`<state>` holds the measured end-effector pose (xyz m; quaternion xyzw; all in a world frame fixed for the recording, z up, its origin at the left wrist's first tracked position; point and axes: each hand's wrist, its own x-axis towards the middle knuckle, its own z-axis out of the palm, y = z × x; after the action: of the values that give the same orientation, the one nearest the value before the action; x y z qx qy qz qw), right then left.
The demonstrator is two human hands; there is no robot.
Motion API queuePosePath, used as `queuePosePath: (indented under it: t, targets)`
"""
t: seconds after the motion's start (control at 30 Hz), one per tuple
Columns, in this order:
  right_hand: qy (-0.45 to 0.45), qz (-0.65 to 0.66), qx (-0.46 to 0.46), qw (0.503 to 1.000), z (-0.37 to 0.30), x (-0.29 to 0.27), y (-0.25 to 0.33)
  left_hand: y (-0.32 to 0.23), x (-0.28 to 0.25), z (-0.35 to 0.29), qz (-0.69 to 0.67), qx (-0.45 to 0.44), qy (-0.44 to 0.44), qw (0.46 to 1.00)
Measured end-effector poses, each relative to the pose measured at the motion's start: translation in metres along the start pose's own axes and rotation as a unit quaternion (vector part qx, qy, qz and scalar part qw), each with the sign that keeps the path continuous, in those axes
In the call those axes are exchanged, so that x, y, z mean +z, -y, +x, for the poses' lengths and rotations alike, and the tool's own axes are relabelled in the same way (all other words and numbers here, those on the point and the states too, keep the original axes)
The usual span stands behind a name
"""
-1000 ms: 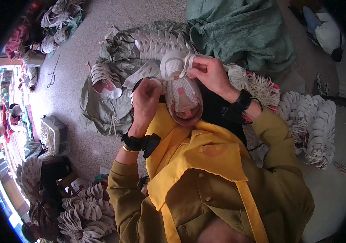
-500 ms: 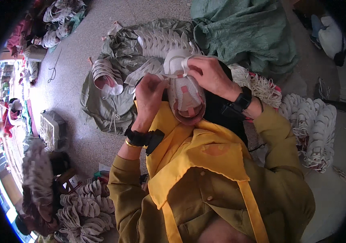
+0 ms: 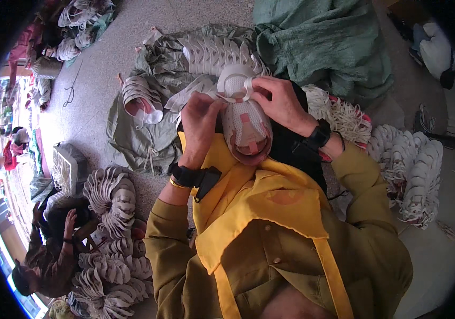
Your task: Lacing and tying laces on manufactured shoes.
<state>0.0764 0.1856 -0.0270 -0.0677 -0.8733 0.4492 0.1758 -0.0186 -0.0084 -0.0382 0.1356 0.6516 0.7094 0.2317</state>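
A white shoe upper (image 3: pixel 247 125) with pink patches rests on my lap, its toe pointing away from me. A white shoelace (image 3: pixel 233 99) crosses its throat. My left hand (image 3: pixel 199 118) pinches the lace at the left side of the upper, with thumb and forefinger pressed together. At the other side, my right hand (image 3: pixel 280 102) has its fingers closed on a loop of the same lace. The lace lies between both hands, and its ends are partly hidden by my fingers.
Nested white shoe uppers (image 3: pixel 214 56) lie on a grey-green sheet (image 3: pixel 126 139) ahead. A green sack (image 3: pixel 323 45) stands beyond. Laced uppers (image 3: pixel 421 178) sit at right, stacked uppers (image 3: pixel 111 199) at left. A co-worker (image 3: pixel 52 260) sits at far left near a plastic crate (image 3: pixel 70 169).
My right hand has drawn slightly nearer, and the lace loop has shifted with it. At left, the co-worker's bundle of uppers now lies on the pile, and that person's hands are raised.
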Motion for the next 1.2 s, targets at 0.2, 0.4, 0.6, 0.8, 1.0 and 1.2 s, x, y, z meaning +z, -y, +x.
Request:
queuePosePath:
  t: [0.2,0.4,0.6,0.8,1.0,1.2]
  targets:
    - [-0.013,-0.018,-0.024,0.999,-0.002,0.003,-0.007,0.004,-0.001,0.000,0.001,0.008,0.008,1.000]
    - [-0.014,-0.014,-0.023,1.000,-0.002,0.003,-0.007,0.006,-0.001,0.001,0.167,0.067,-0.023,0.983]
    - [-0.034,0.009,-0.030,0.999,-0.001,0.004,-0.003,0.000,0.010,0.000,0.265,0.137,-0.012,0.954]
    - [-0.028,0.058,0.049,0.997,-0.001,0.004,-0.004,-0.007,0.007,0.005,0.291,0.093,0.008,0.952]
    - [-0.055,0.017,0.044,0.997,-0.004,0.004,-0.004,-0.005,0.008,0.002,0.313,0.076,-0.042,0.946]
    - [-0.056,-0.021,-0.022,0.998,-0.005,0.002,-0.002,-0.011,0.014,-0.002,0.276,0.117,-0.038,0.953]
